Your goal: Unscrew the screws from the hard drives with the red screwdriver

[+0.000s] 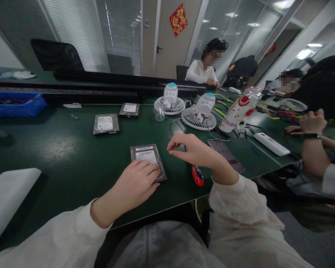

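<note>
A hard drive (145, 155) with a white label lies flat on the green table (72, 156) in front of me. My left hand (135, 182) rests on its near edge, fingers curled and pressed against it. My right hand (194, 150) hovers just right of the drive with thumb and forefinger pinched together; what they hold, if anything, is too small to make out. A red-and-black tool handle (197, 175) lies under my right wrist, and a phone (226, 154) lies face up beside it.
Two more hard drives (106, 123) (129, 109) lie farther back. Two small white fans (171, 100) (202, 113), a clear cup (159, 112), a red-and-white bottle (240, 109) and a white bar (271, 144) stand right. A blue bin (15, 104) is far left. Other people sit opposite and at right.
</note>
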Tool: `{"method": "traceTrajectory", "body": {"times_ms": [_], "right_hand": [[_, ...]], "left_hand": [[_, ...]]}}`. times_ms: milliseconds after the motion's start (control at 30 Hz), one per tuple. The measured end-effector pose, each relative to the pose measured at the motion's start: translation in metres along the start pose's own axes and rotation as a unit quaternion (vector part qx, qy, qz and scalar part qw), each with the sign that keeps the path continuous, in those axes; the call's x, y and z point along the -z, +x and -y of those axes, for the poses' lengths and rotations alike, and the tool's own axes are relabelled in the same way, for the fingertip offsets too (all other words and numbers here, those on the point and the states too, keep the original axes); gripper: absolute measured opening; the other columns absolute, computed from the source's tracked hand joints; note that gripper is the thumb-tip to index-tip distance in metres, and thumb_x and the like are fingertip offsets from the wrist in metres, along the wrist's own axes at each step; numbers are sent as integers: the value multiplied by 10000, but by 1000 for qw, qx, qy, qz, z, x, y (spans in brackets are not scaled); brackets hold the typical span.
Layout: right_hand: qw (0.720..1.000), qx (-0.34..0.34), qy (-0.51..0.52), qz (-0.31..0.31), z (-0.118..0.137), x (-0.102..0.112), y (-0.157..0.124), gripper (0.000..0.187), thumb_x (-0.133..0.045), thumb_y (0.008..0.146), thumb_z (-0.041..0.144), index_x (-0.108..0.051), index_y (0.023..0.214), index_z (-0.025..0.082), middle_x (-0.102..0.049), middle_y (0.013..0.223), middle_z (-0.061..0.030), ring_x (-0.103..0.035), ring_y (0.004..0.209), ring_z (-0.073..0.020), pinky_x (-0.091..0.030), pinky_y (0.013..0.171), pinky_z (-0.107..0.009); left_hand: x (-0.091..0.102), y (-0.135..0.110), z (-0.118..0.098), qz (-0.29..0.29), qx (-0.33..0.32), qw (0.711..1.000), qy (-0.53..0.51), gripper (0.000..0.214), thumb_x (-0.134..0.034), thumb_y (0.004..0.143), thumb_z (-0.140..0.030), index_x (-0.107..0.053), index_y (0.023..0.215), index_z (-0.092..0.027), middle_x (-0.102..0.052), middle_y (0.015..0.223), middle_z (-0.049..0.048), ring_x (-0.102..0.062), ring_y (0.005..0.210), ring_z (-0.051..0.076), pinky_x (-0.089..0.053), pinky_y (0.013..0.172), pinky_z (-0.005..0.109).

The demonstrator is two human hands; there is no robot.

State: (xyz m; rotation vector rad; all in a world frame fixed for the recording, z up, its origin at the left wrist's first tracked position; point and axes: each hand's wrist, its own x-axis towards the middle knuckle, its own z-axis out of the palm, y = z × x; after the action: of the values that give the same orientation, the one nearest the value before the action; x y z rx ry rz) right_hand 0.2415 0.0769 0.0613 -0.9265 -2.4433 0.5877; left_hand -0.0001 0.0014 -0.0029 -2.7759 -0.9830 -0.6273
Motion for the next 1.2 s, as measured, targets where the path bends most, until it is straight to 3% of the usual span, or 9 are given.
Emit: {"method": "traceTrajectory", "body": {"times_ms": [100,233,400,667,1200], "right_hand": [[991,-21,112,63,-29,-12,31,68,-706,887,219,-703,869,154,-736,837,-26,-658,763,-146,-533,751,-283],[984,-18,147,99,-47,-32,38,91,-691,892,230,-693,891,138,-723,825,-22,-652,740,-129,-535,714,-259],[979,-7,150,140,-42,-37,27,72,-697,887,195,-705,929,138,-732,889,-23,-651,753,-110,-534,724,-240],[983,0,101,151,-37,-37,26,32,-711,872,110,-696,890,133,-695,846,-11,-628,745,-117,-500,718,-243],[985,14,45,166,-34,-42,26,133,-661,942,68,-597,864,153,-578,852,9,-523,755,-125,-412,725,-255]], "left_hand": [[0,0,0,6,6,1000,-4,211,-796,929,-235,-767,1111,-131,-812,1089,90,-743,991,287,-547,892,440],[-1,0,-1,1,3,1000,-8,214,-793,935,-247,-766,1105,-121,-810,1084,99,-740,986,284,-544,896,441],[-1,0,-1,-7,2,1000,-7,214,-790,928,-236,-766,1105,-117,-810,1074,98,-737,980,286,-539,898,449],[0,0,-1,-10,1,1000,-3,183,-774,939,-233,-772,1089,-129,-816,1071,89,-743,977,273,-543,883,431],[0,0,0,-7,-6,1000,-2,173,-766,924,-197,-770,1085,-135,-815,1067,93,-746,962,280,-547,867,432]]}}
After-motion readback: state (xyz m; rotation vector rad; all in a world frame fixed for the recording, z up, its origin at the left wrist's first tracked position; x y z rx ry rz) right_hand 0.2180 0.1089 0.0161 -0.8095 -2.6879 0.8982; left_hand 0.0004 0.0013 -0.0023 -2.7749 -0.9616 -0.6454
